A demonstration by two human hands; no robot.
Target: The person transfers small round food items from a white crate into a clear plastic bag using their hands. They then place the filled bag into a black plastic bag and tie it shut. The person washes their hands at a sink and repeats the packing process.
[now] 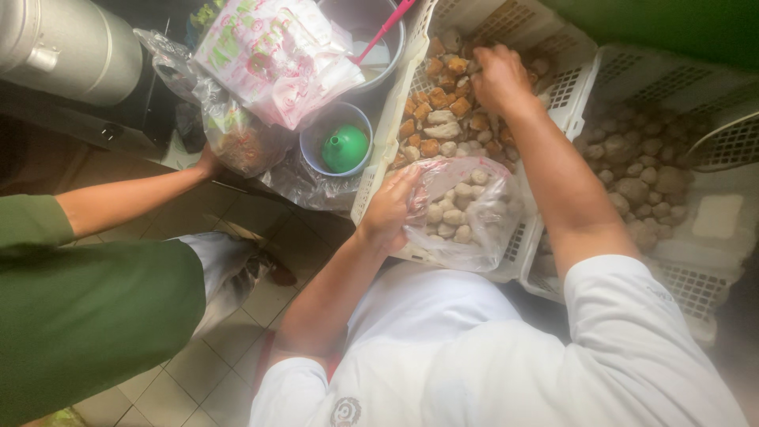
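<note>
far left: a co-worker in a green sleeve (47,316) reaches one hand (207,162) to a clear bag of brownish food (241,142), touching it at its edge; whether that hand grips the bag i can't tell. above it sits a pink-and-white printed packet (273,55), and one metal cylinder (71,47) stands in the top left corner. next right, one blue tub with a green funnel (345,148) inside it, and one metal pot (371,39) with a pink handle (387,28) sticking out. step in hand, as i read it: filling a bag from the basket. the wearer's left hand (389,209) is closed on the rim of one clear plastic bag (466,213), holding its mouth up; the bag rests against the near edge of the first white basket (379,142) and holds roughly a dozen pale balls (452,213), exact count not readable. right hand (500,79) is down in that basket among the brown fried pieces (443,87), fingers curled, apparently closed on a piece, though what's in the grip is hidden. next move likely calls for carrying the pick across to the bag mouth without dropping it, while left keeps the mouth wide. baskets: two clear, the second white basket (696,285) at right with greyish balls (640,170), too many to count, and one pale flat block (718,215).
</note>
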